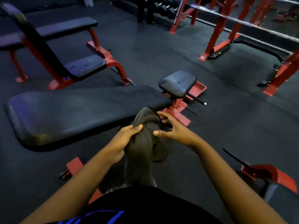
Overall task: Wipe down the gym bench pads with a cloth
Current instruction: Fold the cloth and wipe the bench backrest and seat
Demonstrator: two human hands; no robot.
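Dark rubber gym floor (161,50), red-framed bench pad (72,110), dumbbell rack (163,8) behind

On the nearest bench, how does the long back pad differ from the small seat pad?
The back pad is long and rectangular; the seat pad is short and rounded. The back pad lies beside the cloth; the seat pad sits beyond it. Both are black, red-framed.

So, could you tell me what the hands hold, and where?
A dark grey bunched cloth: the left hand grips its middle from the left, the right hand pinches its upper fold.
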